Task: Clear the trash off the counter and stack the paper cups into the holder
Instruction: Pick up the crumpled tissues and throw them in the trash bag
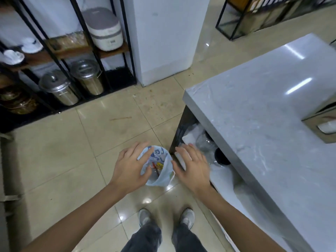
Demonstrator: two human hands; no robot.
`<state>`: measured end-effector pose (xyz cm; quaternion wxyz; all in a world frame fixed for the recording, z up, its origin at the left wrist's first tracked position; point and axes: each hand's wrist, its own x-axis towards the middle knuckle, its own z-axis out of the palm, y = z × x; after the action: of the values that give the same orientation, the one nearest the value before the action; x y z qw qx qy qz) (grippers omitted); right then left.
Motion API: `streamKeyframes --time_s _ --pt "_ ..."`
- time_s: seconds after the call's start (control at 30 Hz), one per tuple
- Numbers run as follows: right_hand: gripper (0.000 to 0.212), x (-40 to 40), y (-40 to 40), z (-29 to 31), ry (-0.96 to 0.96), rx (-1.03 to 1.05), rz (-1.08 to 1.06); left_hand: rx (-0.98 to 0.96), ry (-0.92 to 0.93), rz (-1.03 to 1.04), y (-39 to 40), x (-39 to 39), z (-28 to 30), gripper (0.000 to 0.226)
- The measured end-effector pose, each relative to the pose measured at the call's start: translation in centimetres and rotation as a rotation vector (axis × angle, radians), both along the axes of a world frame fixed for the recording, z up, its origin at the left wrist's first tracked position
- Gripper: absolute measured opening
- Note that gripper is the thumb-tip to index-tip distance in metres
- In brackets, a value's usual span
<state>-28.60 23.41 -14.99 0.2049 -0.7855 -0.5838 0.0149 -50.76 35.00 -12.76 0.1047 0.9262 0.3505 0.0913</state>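
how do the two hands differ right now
The left hand grips the blue-patterned paper cup by its rim; the right hand is open, fingers spread, and seems clear of the cup. The left is over bare floor, the right beside the counter edge. Both are palm-down.

- We stand at the table (263, 99) on our right — rack (60, 57) ahead-left.
- A bag (160, 170) sits between our hands, wrappers (158, 167) in it.
- Our shoes (145, 216) lie below.
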Motion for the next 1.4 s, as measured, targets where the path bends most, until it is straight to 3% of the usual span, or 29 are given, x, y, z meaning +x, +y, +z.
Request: streamKeyframes --time_s 0.37,0.7,1.1,1.4 --pt "0.039 6.6 -10.1 8.7 -0.058 0.198 -0.158 0.101 -0.095 -0.22 -4.6 9.2 8.7 0.057" --pt "0.039 12.6 -24.7 12.7 -0.069 0.295 -0.45 0.071 -0.262 -0.498 -14.7 20.5 12.0 0.057" --pt "0.038 18.5 -41.6 15.3 -0.114 0.363 -0.839 0.023 -0.335 -0.796 -28.3 33.4 15.0 0.051" --pt "0.043 21.2 -51.6 14.5 -0.009 0.352 -1.214 -0.102 -0.263 -1.067 -37.7 44.5 16.6 0.054"
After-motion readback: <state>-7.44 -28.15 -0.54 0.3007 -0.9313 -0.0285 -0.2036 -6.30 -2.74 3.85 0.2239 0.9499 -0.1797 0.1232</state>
